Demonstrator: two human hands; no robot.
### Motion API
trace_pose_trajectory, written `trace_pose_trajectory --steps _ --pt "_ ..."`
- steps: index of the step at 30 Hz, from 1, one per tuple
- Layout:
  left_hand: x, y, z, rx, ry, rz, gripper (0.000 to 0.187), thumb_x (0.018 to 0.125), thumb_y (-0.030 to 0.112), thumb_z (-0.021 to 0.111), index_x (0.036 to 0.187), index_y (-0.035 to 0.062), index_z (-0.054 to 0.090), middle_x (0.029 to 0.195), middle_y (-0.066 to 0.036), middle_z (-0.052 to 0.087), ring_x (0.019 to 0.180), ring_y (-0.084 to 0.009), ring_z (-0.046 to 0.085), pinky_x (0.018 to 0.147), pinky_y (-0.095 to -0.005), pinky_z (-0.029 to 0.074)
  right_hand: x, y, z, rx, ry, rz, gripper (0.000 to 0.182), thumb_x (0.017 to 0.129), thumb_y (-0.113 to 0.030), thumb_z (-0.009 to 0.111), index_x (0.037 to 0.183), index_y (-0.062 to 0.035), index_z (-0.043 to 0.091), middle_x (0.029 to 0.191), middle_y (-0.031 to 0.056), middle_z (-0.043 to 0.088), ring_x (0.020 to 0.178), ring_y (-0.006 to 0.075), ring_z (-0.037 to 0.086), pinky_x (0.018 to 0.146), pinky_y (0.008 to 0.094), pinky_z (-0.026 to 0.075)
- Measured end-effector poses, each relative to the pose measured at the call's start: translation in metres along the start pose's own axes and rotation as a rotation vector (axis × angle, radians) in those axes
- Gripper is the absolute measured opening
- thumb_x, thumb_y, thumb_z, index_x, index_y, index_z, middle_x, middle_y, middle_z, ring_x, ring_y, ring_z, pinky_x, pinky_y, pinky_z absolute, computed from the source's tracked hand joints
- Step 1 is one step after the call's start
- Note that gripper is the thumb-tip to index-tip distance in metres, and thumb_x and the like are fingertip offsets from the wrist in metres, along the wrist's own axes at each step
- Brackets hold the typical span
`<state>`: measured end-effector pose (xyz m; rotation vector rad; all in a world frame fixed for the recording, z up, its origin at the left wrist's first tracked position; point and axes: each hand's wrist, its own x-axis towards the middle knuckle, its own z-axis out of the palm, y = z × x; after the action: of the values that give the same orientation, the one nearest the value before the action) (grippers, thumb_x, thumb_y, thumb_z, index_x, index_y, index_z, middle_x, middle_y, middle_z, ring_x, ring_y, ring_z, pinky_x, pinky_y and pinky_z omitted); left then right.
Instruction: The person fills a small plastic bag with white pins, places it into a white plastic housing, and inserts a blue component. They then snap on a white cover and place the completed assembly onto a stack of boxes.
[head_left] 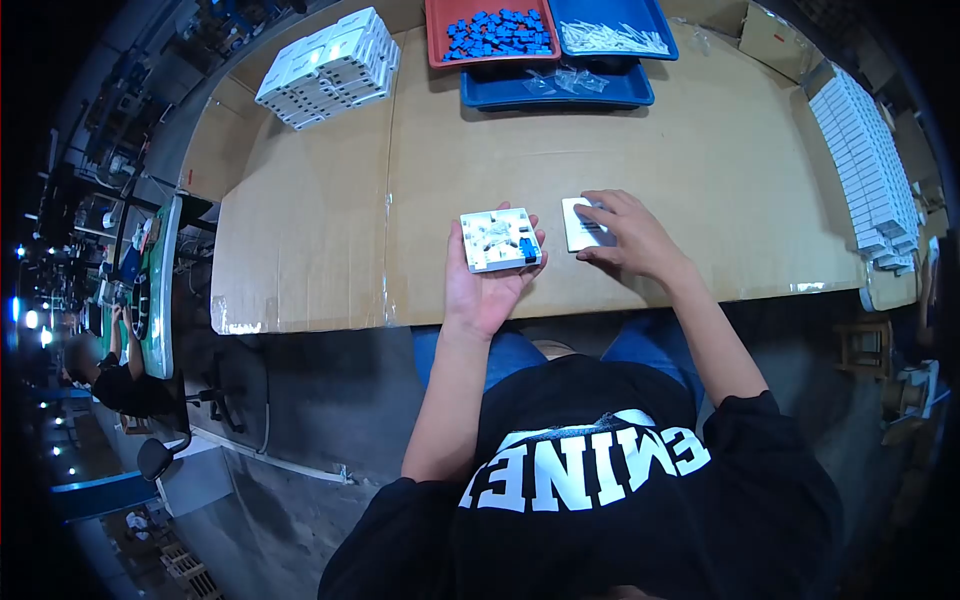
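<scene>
Left hand (482,300) palm up, gripping white housing (490,262). Squarish white panel (577,236) right of housing, beside cardboard-side fingers of right hand (635,238), nearer one; its grip can't tell.

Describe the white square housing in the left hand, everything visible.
The white housing is a shallow square, plastic-looking, open face up, showing pale, partly see-through-looking inner parts; finer detail is unclear. A blue piece sits inside near its right edge. It lies roughly level in the upturned left hand, thumb at one side, fingertips at the other, above the cardboard-covered table near its front edge.
</scene>
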<state>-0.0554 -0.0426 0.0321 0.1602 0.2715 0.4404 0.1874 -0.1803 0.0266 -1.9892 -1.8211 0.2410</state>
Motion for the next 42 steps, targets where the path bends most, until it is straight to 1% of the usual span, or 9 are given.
trace_pose_trajectory --steps 4,6,8,12,20,22,26,30,42 --pt "-0.003 -0.003 0.001 -0.050 -0.045 -0.056 0.072 0.107 0.057 0.037 0.152 0.0016 0.043 0.148 -0.028 0.050 0.129 -0.0398 0.055 0.109 -0.0544 0.045 0.005 -0.006 -0.015 0.193 -0.009 0.132 0.066 0.088 -0.037 0.081 0.143 -0.0077 0.060 0.148 0.0165 0.056 0.134 0.0355 0.055 0.113 0.0478 0.045" --pt "-0.001 -0.011 0.011 -0.087 -0.050 -0.126 0.072 0.106 0.056 0.039 0.151 -0.0005 0.043 0.148 -0.028 0.050 0.130 -0.0397 0.054 0.110 -0.0543 0.045 0.008 -0.012 -0.024 1.284 0.139 0.204 0.063 0.102 -0.042 0.064 0.151 -0.0046 0.049 0.149 0.0183 0.055 0.131 0.0341 0.060 0.111 0.0455 0.048" --pt "-0.008 -0.022 0.029 -0.165 0.045 -0.137 0.071 0.105 0.052 0.041 0.151 -0.0025 0.042 0.147 -0.028 0.050 0.129 -0.0396 0.054 0.109 -0.0532 0.045 0.007 -0.025 -0.045 1.787 0.216 0.184 0.069 0.110 -0.052 0.041 0.156 -0.0012 0.038 0.150 0.0196 0.055 0.128 0.0353 0.063 0.108 0.0451 0.051" --pt "-0.010 -0.047 0.036 -0.182 0.006 -0.214 0.068 0.105 0.049 0.039 0.149 -0.0022 0.044 0.141 -0.026 0.053 0.121 -0.0372 0.056 0.102 -0.0495 0.047 0.003 -0.032 -0.051 1.975 0.262 0.139 0.069 0.110 -0.056 0.035 0.152 -0.0019 0.043 0.139 0.0289 0.059 0.121 0.0384 0.066 0.102 0.0469 0.056" --pt "-0.011 -0.067 0.046 -0.113 0.099 -0.254 0.072 0.107 0.056 0.032 0.147 -0.0024 0.044 0.139 -0.026 0.054 0.120 -0.0375 0.056 0.102 -0.0499 0.048 -0.008 -0.042 -0.035 1.905 0.298 0.230 0.066 0.109 -0.052 0.040 0.150 -0.0010 0.048 0.133 0.0235 0.064 0.121 0.0322 0.066 0.103 0.0448 0.054" --pt "-0.011 -0.069 0.045 -0.112 0.092 -0.254 0.071 0.108 0.056 0.032 0.146 -0.0018 0.045 0.139 -0.026 0.054 0.121 -0.0381 0.056 0.103 -0.0510 0.048 -0.009 -0.042 -0.027 1.412 0.226 0.292 0.073 0.106 -0.057 0.041 0.150 0.0013 0.049 0.133 0.0214 0.065 0.123 0.0318 0.065 0.102 0.0449 0.054" --pt "-0.011 -0.075 0.043 -0.086 0.140 -0.229 0.067 0.108 0.055 0.033 0.144 0.0009 0.046 0.139 -0.024 0.055 0.125 -0.0379 0.055 0.105 -0.0520 0.046 -0.015 -0.045 -0.014 1.211 0.127 0.255 0.060 0.104 -0.051 0.053 0.143 -0.0059 0.062 0.126 0.0135 0.069 0.115 0.0224 0.067 0.095 0.0390 0.055" --pt "-0.011 -0.080 0.043 -0.088 0.149 -0.228 0.061 0.108 0.055 0.034 0.142 0.0061 0.049 0.138 -0.020 0.056 0.126 -0.0369 0.055 0.107 -0.0538 0.044 -0.015 -0.047 -0.011 1.172 0.096 0.207 0.039 0.107 -0.032 0.059 0.135 -0.0058 0.067 0.115 0.0091 0.071 0.108 0.0171 0.067 0.096 0.0327 0.054" --pt "-0.008 -0.088 0.054 0.046 0.256 -0.209 0.060 0.109 0.056 0.027 0.142 0.0133 0.051 0.141 -0.013 0.056 0.132 -0.0323 0.053 0.113 -0.0570 0.039 -0.021 -0.048 -0.004 1.095 -0.012 0.184 0.041 0.102 -0.032 0.068 0.132 -0.0049 0.069 0.118 0.0109 0.073 0.110 0.0180 0.067 0.098 0.0331 0.053"
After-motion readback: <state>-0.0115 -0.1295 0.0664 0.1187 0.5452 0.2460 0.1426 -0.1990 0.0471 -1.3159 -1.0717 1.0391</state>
